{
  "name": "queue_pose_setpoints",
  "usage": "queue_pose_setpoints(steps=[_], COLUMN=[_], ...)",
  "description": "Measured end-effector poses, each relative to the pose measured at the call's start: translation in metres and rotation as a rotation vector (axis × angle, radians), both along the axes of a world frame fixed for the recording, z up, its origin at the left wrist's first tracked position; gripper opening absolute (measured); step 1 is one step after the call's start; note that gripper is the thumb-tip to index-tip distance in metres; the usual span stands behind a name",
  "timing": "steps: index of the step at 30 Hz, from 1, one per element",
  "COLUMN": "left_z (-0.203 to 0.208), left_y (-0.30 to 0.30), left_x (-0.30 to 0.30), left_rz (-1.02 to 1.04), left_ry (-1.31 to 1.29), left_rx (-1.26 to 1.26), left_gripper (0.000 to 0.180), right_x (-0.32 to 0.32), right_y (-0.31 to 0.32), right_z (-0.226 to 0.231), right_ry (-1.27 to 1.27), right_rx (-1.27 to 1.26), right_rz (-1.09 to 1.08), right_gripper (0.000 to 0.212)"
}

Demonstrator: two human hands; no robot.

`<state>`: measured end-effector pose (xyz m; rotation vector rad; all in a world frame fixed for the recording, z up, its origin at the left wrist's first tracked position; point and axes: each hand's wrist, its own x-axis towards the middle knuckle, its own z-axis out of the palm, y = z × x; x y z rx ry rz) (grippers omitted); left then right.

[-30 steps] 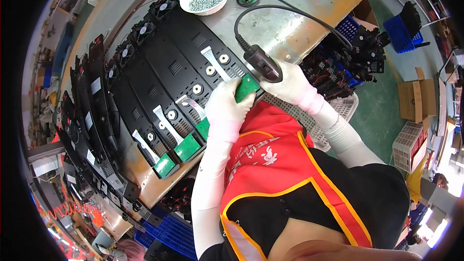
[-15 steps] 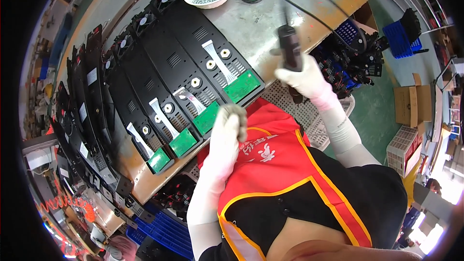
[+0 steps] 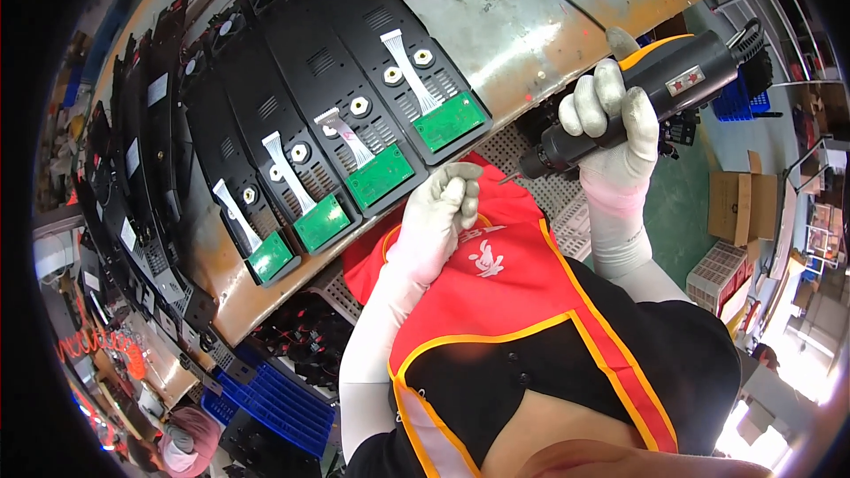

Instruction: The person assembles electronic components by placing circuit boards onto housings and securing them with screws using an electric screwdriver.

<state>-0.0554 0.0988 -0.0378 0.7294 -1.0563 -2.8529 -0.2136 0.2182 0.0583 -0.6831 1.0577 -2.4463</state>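
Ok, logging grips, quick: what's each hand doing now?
Left hand: closed fist, contents cannot be told.
Right hand: closed around the electric screwdriver.

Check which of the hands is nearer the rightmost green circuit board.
Left. The left hand, closed in a fist, sits just below the rightmost green circuit board at the bench edge. The right hand is farther off to the right, gripping the electric screwdriver.

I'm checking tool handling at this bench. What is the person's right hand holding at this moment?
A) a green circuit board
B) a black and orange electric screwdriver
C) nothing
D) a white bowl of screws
B: the gloved right hand is wrapped around the black and orange electric screwdriver, raised off the table with its bit pointing toward the closed left hand.
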Motion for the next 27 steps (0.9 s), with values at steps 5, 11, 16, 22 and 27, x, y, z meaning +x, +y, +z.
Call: queue_pose_setpoints(steps=[5,11,16,22,27], left_z=[0.010,0.002,0.002,-0.003,-0.006], left_y=[-0.003,0.004,0.006,0.006,0.008], left_x=[0.003,0.004,0.007,0.008,0.007], left_rz=[0.051,0.066,0.058,0.046,0.099], left_ry=[0.054,-0.008,-0.013,0.071,0.064], left_rx=[0.220,0.143,0.059,0.114,0.216], left_gripper=[0.034,0.027,0.024,0.013,0.016], right_x=[0.005,0.011,0.011,0.009,0.013], right_y=[-0.013,-0.023,-0.026,-0.024,-0.026], right_z=[0.006,0.003,0.001,-0.002,0.001], right_ry=[0.004,0.045,0.052,0.066,0.042], right_rx=[0.086,0.108,0.083,0.044,0.078], right_rz=[-0.035,0.004,0.048,0.080,0.058], right_gripper=[0.056,0.060,0.062,0.053,0.045])
